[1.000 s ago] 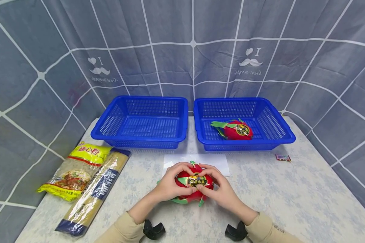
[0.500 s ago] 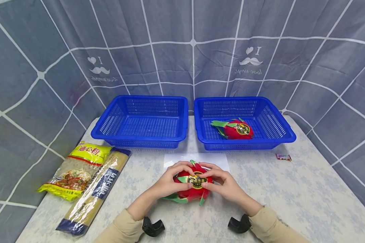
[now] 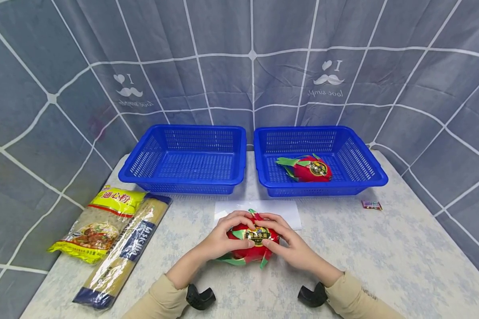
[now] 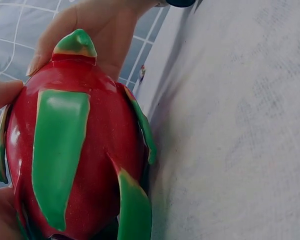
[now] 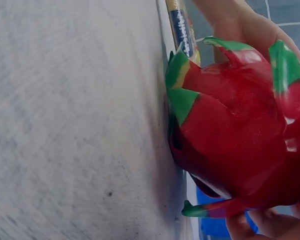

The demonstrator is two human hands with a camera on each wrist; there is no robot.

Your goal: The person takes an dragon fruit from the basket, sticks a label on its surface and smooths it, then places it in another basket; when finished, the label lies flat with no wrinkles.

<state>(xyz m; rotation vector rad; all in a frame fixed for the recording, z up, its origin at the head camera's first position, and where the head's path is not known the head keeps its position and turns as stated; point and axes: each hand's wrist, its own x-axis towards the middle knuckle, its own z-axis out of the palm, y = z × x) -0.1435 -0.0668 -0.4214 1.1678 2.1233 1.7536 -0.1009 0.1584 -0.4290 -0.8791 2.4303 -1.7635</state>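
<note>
In the head view a red toy dragon fruit (image 3: 249, 254) with green leaf tips lies on the table at the front middle. My left hand (image 3: 217, 239) grips it from the left and my right hand (image 3: 297, 250) from the right. A black and gold label (image 3: 257, 237) faces up on the fruit; both thumbs rest near its lower edge, with fingers curled over the far side. The left wrist view shows the glossy dragon fruit (image 4: 102, 130) close up beside the tabletop. From the right wrist view its pointed leaves and red body (image 5: 235, 130) are seen.
Two blue baskets stand behind: the left basket (image 3: 183, 182) and the right basket (image 3: 315, 188), which holds another dragon fruit (image 3: 311, 172). White paper (image 3: 289, 215) lies beyond my hands. A yellow pasta bag (image 3: 100, 226) and a spaghetti pack (image 3: 123, 252) lie left, a small wrapped sweet (image 3: 371, 205) right.
The dragon fruit has tilted slightly, so more of the label shows. My thumbs and fingers have shifted a little over the label's edges. The other things have stayed put.
</note>
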